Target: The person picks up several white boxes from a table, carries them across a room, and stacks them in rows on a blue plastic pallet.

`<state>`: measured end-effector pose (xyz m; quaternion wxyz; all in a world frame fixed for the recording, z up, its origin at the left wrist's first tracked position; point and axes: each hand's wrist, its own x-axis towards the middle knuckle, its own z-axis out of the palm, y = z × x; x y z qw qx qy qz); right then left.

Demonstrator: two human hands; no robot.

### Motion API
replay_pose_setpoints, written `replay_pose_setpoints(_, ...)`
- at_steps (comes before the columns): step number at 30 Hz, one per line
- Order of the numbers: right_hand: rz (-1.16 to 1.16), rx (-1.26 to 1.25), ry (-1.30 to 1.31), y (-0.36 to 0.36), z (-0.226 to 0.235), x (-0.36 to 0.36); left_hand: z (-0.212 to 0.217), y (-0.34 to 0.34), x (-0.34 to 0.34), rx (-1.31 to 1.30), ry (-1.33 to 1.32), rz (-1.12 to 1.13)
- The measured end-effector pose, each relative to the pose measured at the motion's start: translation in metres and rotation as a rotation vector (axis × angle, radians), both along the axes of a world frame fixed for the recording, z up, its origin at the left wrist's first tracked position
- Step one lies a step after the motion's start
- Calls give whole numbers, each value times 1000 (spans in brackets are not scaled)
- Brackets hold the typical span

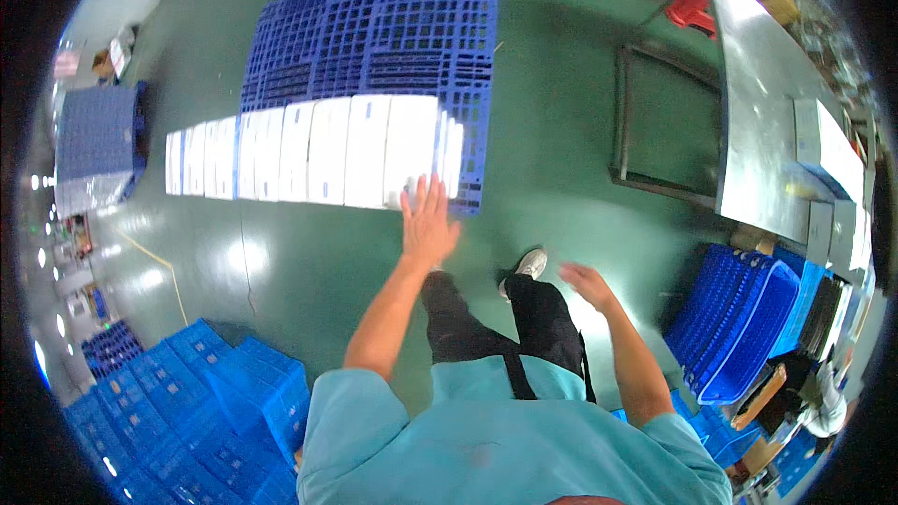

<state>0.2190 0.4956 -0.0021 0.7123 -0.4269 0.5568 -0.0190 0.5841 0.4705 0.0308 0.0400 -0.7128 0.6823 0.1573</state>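
My left hand [427, 220] reaches forward with fingers spread, its fingertips at the near edge of a row of white boxes [318, 150]. The boxes stand side by side along the front of a blue plastic pallet [393, 33] on the green floor. My right hand [587, 282] hangs open at my side above the floor, holding nothing. Below me I see my dark trousers and one white shoe [529, 265].
Stacked blue crates [196, 393] stand at the lower left and more blue crates [744, 318] at the right. A metal table [758, 122] with white boxes runs along the right, a dark frame [659, 122] beside it. Another blue pallet [98, 131] lies far left.
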Motion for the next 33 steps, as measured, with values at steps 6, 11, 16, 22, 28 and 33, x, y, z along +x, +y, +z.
replay_pose_setpoints(6,183,-128,864,253,-28,-331,-7,-41,25,239,-409,-198)
replay_pose_setpoints(11,-713,555,532,230,103,-283,-13,-56,5,421,-425,-107)
replay_pose_setpoints(16,-1171,532,250,196,110,-199,-9,-144,-24,965,-297,-18)
replay_pose_setpoints(22,-1049,445,257,149,53,-194,17,-337,-138,357,99,-223)
replay_pose_setpoints(28,-932,365,276,67,23,-323,86,-457,-388,-74,582,-313)
replay_pose_setpoints(33,-717,73,539,-3,12,-489,114,-475,-586,-198,611,-568)
